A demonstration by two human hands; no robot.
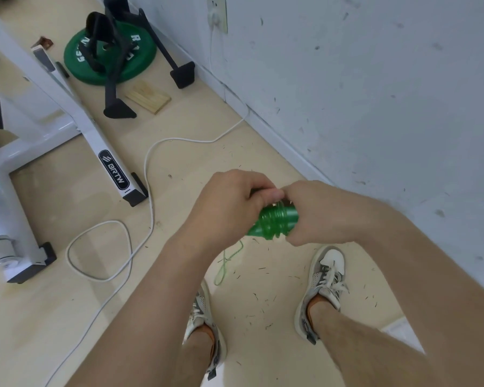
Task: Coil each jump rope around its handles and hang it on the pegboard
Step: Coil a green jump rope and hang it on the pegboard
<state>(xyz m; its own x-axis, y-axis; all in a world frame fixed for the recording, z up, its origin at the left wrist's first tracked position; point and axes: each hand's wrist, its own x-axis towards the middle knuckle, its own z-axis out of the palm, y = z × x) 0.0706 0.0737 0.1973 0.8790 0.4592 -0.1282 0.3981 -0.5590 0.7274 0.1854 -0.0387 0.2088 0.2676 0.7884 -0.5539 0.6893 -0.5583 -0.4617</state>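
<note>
A green jump rope's handles [274,222], with turns of rope coiled around them, sit between both hands above the floor. My left hand [229,202] grips the far end of the bundle, thumb and fingers curled at the top. My right hand [319,213] wraps around the near end of the handles. A loose tail of thin green rope [227,261] hangs down under the hands toward the floor between my shoes. The pegboard is not in view.
A white cable [148,174] loops over the wooden floor at left, running to a wall socket [217,13]. A white machine frame [95,141] stands at left; a green weight plate [106,60], black stand and wooden block lie behind. The grey wall runs along the right.
</note>
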